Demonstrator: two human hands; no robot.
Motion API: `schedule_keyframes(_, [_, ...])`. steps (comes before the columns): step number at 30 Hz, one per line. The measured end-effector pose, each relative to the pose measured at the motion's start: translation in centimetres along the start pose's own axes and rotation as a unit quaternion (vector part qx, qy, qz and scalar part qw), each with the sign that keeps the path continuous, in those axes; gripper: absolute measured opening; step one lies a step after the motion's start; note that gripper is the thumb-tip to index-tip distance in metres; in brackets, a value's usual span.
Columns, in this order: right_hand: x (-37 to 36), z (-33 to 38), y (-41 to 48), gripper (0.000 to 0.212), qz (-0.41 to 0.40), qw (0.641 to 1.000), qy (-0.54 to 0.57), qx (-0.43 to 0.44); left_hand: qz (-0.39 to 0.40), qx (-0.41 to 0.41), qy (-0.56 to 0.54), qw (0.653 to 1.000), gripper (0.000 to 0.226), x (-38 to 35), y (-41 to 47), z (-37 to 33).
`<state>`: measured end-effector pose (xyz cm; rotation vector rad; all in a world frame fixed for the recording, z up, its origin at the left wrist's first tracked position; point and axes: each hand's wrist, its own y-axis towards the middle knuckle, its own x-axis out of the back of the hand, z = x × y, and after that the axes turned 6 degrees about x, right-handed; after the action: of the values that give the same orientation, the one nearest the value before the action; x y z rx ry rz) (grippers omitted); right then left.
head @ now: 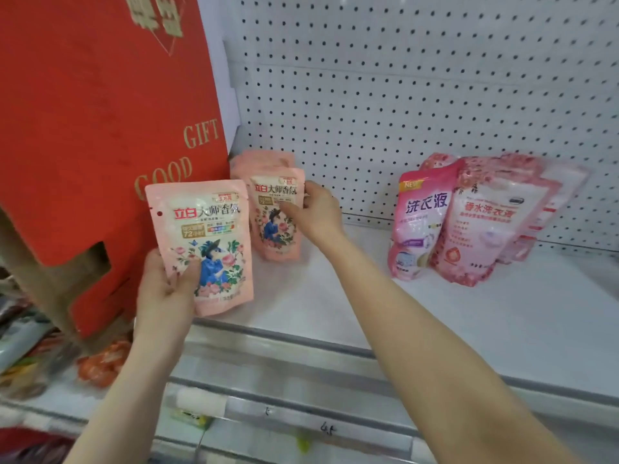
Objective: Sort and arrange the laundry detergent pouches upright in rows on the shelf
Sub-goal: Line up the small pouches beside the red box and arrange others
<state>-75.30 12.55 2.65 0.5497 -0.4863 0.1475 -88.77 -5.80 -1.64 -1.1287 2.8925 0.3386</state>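
Observation:
My left hand (165,289) holds a pale pink detergent pouch (204,236) with a flower print, upright, above the shelf's front left. My right hand (315,216) reaches across and grips the right edge of a matching pouch (273,226) standing upright on the white shelf (351,296). More pouches of that kind (264,160) lean behind it against the pegboard. At the right, a darker pink pouch (418,226) and a rose-patterned pouch (482,229) stand in front of several others that lean back.
A big red gift box (100,128) stands at the shelf's left end, close to the pale pouches. A white pegboard (418,95) forms the back wall. The shelf's metal front rail (301,356) runs below my arms. Lower shelves hold mixed goods (100,363).

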Motion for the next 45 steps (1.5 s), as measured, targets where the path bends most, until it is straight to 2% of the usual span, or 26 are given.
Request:
schedule_keyframes(4, [-3.0, 0.1, 2.3, 0.020, 0.001, 1.000, 0.000, 0.009, -0.006, 0.008, -0.003, 1.000, 0.026, 0.2, 1.3, 0.6])
schedule_keyframes(7, [-4.0, -0.9, 2.9, 0.031, 0.002, 1.000, -0.001, 0.006, -0.003, 0.007, 0.001, 1.000, 0.024, 0.3, 2.2, 1.1])
schedule_keyframes(12, [-3.1, -0.9, 3.1, 0.037, 0.023, 1.000, 0.006, 0.004, 0.014, 0.008, 0.003, 1.000, 0.024, -0.3, 3.6, 2.1])
schedule_keyframes(16, [0.5, 2.0, 2.4, 0.025, -0.066, 0.994, 0.036, 0.076, 0.050, 0.008, 0.007, 0.999, 0.024, -1.4, 4.3, 2.6])
schedule_keyframes(17, [1.4, 2.9, 2.1, 0.022, -0.051, 0.992, 0.048, 0.105, 0.059, 0.006, 0.012, 0.998, 0.025, -1.7, 4.6, 2.7])
schedule_keyframes(19, [2.3, 4.4, 1.6, 0.018, 0.053, 0.987, 0.037, 0.147, 0.083, -0.005, 0.018, 0.996, 0.025, -2.5, 4.9, 2.7])
schedule_keyframes(21, [2.3, 4.7, 1.4, 0.008, 0.138, 0.978, -0.001, 0.157, 0.112, -0.013, 0.010, 0.994, 0.027, -3.1, 5.4, 2.9])
schedule_keyframes(22, [2.1, 4.5, 1.5, 0.005, 0.148, 0.976, -0.013, 0.159, 0.124, -0.012, 0.008, 0.992, 0.029, -3.4, 5.9, 3.2])
schedule_keyframes(24, [1.3, 3.8, 1.8, 0.006, 0.128, 0.979, -0.036, 0.157, 0.130, -0.005, 0.028, 0.991, 0.027, -3.5, 6.9, 4.1])
schedule_keyframes(27, [-0.2, 3.4, 2.3, 0.008, 0.075, 0.980, -0.074, 0.168, 0.076, -0.018, 0.104, 0.991, 0.036, -3.6, 8.2, 5.0])
schedule_keyframes(30, [-1.0, 3.3, 3.2, 0.011, 0.059, 0.979, -0.100, 0.170, 0.023, -0.105, 0.216, 0.970, 0.056, -3.7, 8.1, 5.2])
schedule_keyframes(35, [-2.0, 2.6, 3.9, 0.013, 0.055, 0.973, -0.134, 0.181, 0.060, -0.179, 0.325, 0.926, 0.064, -4.3, 7.1, 5.5])
schedule_keyframes(41, [-1.4, 2.9, 3.3, 0.020, 0.048, 0.963, -0.159, 0.214, 0.067, -0.166, 0.353, 0.918, 0.063, -3.8, 7.4, 5.4])
schedule_keyframes(45, [1.2, 1.8, 1.0, 0.026, -0.006, 0.956, -0.169, 0.238, 0.070, -0.166, 0.360, 0.915, 0.057, -3.4, 6.9, 5.1])
